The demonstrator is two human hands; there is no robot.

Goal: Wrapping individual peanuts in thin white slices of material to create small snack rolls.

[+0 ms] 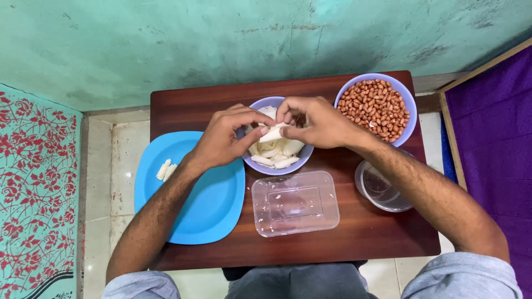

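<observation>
While pinched: white, flat coconut pc (273, 133)

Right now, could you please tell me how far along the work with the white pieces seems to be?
Done: two white pieces lie on the blue plate. In hand: the left hand and right hand hold one white piece together over the small purple bowl. Left: several more pieces sit in that bowl. The bowl of peanuts and clear container look untouched.

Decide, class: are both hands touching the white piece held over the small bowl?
Touching. The head view shows the left hand and right hand pinching the white piece between fingertips above the bowl.
</observation>
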